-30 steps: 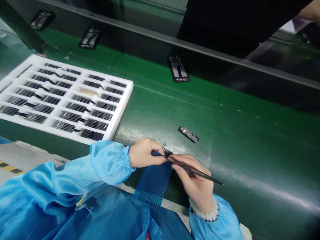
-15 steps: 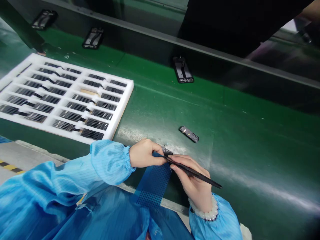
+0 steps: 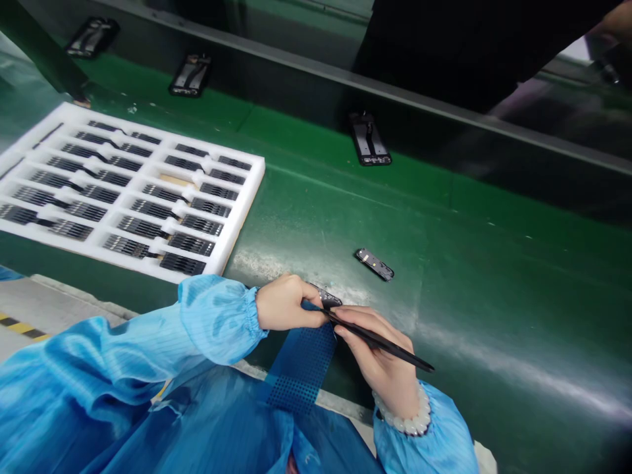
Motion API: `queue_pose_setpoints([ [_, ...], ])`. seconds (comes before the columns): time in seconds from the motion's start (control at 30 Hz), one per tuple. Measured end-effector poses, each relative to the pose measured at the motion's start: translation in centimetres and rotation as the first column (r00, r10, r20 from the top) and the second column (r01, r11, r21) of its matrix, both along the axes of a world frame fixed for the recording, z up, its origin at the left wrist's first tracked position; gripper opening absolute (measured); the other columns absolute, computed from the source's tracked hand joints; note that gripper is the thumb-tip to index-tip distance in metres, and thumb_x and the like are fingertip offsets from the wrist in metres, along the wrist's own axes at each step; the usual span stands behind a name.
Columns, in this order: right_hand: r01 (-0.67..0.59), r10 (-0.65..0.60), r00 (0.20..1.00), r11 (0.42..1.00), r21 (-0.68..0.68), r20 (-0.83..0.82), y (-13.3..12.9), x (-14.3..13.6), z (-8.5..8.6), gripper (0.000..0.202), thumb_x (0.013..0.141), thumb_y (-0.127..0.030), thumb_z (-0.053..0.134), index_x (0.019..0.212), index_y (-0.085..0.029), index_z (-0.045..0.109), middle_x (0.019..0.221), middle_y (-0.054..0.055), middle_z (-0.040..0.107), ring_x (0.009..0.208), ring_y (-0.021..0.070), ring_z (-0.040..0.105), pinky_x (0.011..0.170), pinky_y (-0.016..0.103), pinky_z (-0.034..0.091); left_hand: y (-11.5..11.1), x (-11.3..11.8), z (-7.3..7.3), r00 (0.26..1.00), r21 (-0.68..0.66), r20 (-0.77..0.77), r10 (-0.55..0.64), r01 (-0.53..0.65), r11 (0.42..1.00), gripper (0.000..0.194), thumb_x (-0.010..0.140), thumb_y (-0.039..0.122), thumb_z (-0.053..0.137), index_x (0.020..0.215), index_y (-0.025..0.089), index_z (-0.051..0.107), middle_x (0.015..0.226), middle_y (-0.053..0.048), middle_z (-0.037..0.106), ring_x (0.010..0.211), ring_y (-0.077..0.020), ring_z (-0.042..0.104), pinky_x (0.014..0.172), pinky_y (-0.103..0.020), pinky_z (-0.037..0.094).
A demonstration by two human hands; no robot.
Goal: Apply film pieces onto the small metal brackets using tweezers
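My left hand [image 3: 291,303] is closed, thumb and fingers pinching at the edge of a dark phone assembly [image 3: 332,299] that shows only in part between my hands. A blue perforated film [image 3: 301,362] hangs below my fingers over the bench's front edge; where it joins the phone is hidden. In my right hand [image 3: 382,355], black tweezers [image 3: 390,343] are gripped like a pen, the tip down at the phone by my left thumb. The tip itself is too small to make out. Beyond my hands lies a small dark phone part [image 3: 374,264] with gold spots.
To the left, a white foam tray [image 3: 259,168] holds rows of black flex-cable parts. Along the bright green belt [image 3: 306,135] at the back lie three opened phones, one of them a phone [image 3: 370,139] ahead of me. Dark panel [image 3: 474,59] overhangs the far right.
The opened phones on the belt have shifted slightly to the right. My hands stay almost in place, the tweezers moving only a little at the phone.
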State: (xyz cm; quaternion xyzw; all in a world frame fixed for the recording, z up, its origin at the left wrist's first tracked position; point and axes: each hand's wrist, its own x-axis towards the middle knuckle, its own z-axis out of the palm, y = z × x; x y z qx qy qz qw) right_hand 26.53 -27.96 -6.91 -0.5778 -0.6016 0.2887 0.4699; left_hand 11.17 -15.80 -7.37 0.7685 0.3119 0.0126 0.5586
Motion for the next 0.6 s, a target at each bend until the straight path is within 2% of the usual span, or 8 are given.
queue_pose_setpoints([
  [0.27, -0.005, 0.005, 1.0, 1.0, -0.02, 0.03, 0.07, 0.18, -0.05, 0.019, 0.083, -0.013, 0.06, 0.099, -0.024, 0.064, 0.093, 0.005, 0.07, 0.086, 0.0189, 0.067, 0.074, 0.032, 0.056, -0.01, 0.2, 0.34, 0.995, 0.032, -0.091, -0.034, 0.037, 0.999, 0.018, 0.07, 0.029, 0.061, 0.075, 0.016, 0.072, 0.068, 0.003, 0.067, 0.064, -0.0102, 0.059, 0.065, -0.017, 0.044],
  [0.6, 0.022, -0.022, 0.999, 1.0, -0.008, 0.041, 0.11, 0.12, -0.04, 0.018, 0.083, -0.014, 0.061, 0.097, -0.024, 0.065, 0.09, 0.005, 0.071, 0.084, 0.0192, 0.067, 0.072, 0.033, 0.056, 0.03, 0.32, 0.36, 0.993, 0.033, -0.113, -0.033, 0.037, 0.999, 0.018, 0.07, 0.031, 0.062, 0.075, 0.016, 0.072, 0.069, 0.002, 0.068, 0.066, -0.0119, 0.061, 0.067, -0.019, 0.044],
])
